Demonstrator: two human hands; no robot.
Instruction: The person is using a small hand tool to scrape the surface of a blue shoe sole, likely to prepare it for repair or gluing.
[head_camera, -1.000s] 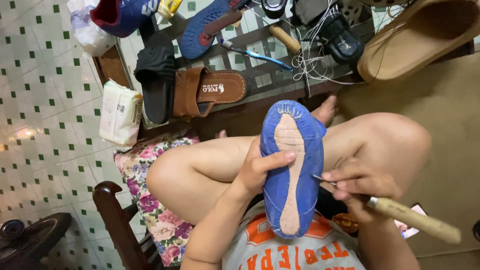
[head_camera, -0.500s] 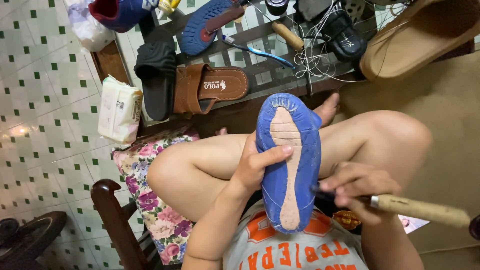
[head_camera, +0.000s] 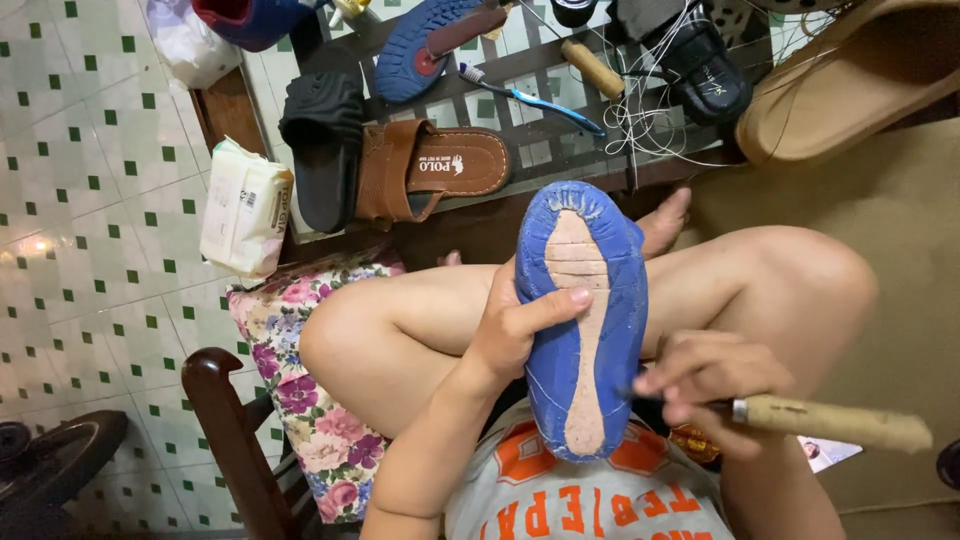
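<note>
At the centre of the view a blue shoe (head_camera: 585, 320) stands sole-up on the person's lap, its tan middle strip facing the camera. The left hand (head_camera: 510, 325) grips its edge from nine o'clock, fingers wrapped behind and the thumb pressed flat across the sole. At four o'clock the right hand (head_camera: 705, 380) has its fingers closed around a wooden-handled tool (head_camera: 830, 422), whose metal tip touches the shoe's rim.

One package lies at ten o'clock on the tiled floor (head_camera: 90, 230): a soft, cream-white rectangular pack (head_camera: 243, 207) with a small label. A crumpled white plastic bag (head_camera: 190, 40) sits at eleven o'clock; what it holds I cannot tell.

On the low rack (head_camera: 520, 100) at twelve o'clock I count one brown sandal (head_camera: 430, 175), one black slipper (head_camera: 322, 140), one loose blue sole (head_camera: 425, 45), one blue toothbrush (head_camera: 530, 98) and one black shoe (head_camera: 700, 65) amid tangled white thread (head_camera: 650, 120). A large tan slipper (head_camera: 850, 80) lies at two o'clock. A floral cushion (head_camera: 300, 400) pads the seat at seven o'clock.
</note>
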